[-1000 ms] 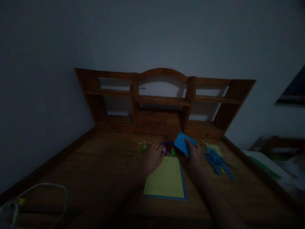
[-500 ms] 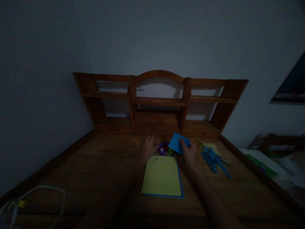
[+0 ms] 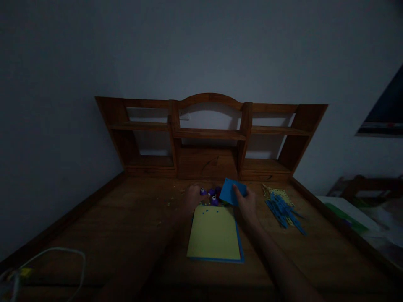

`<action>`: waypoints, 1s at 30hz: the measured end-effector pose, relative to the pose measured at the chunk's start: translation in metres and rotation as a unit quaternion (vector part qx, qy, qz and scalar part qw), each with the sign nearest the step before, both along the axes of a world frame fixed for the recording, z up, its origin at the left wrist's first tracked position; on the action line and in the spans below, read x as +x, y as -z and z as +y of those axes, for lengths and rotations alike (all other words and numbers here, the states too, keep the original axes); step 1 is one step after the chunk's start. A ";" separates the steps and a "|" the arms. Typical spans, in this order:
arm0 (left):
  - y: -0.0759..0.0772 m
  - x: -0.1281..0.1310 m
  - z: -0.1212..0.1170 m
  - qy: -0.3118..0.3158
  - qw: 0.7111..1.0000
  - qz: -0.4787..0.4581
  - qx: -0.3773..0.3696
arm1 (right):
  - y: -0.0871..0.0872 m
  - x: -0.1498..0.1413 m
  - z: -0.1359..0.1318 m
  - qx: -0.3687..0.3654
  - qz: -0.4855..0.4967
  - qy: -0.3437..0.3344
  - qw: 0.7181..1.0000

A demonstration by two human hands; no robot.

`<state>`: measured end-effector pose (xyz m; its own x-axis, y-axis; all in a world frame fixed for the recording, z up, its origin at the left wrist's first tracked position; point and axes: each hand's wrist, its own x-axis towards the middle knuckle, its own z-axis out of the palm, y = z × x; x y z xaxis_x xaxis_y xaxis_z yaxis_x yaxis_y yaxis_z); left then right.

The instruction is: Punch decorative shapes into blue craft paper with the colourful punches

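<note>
A blue square sheet of paper (image 3: 229, 192), tilted up off the desk, is pinched by my right hand (image 3: 246, 201), the thumb on its near face. My left hand (image 3: 191, 198) is curled round a small purple paper punch (image 3: 203, 191) with a white round spot; its far fingers are hard to see in the dim light. Just to the right sits a second purple punch (image 3: 214, 200), among other small purple and dark red ones. Nearer me lies a stack of paper with a yellow sheet (image 3: 214, 233) on top and blue edges below. Small blue bits rest on its far end.
Cut blue paper strips (image 3: 280, 207) lie in a heap at the right, over a yellow punched sheet (image 3: 285, 194). Yellow scraps (image 3: 169, 204) are scattered at the left. A wooden shelf (image 3: 209, 134) stands along the back; a white cable (image 3: 59, 249) loops at the near left.
My left hand has drawn slightly left and down, and a purple punch now shows by its thumb. My right hand has shifted a little left with the blue paper.
</note>
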<state>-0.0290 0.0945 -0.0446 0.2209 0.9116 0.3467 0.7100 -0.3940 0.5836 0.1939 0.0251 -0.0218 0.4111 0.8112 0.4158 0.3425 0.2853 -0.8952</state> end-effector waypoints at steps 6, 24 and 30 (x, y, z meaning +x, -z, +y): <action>-0.022 -0.031 0.004 0.040 0.993 0.032 0.106 | 0.000 -0.005 -0.002 -0.005 -0.019 -0.010 1.000; -0.004 -0.048 0.008 0.062 0.834 -0.540 -0.097 | 0.007 -0.012 -0.008 -0.072 0.000 -0.047 0.996; -0.009 -0.037 -0.009 0.158 0.833 -0.517 -0.121 | 0.007 -0.013 -0.006 -0.115 0.068 -0.063 0.989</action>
<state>-0.0664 0.0855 -0.0353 0.1604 0.9357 0.3141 -0.3376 -0.2470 0.9083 0.1806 0.0193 -0.0286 0.3401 0.9265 0.1611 0.1885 0.1007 -0.9769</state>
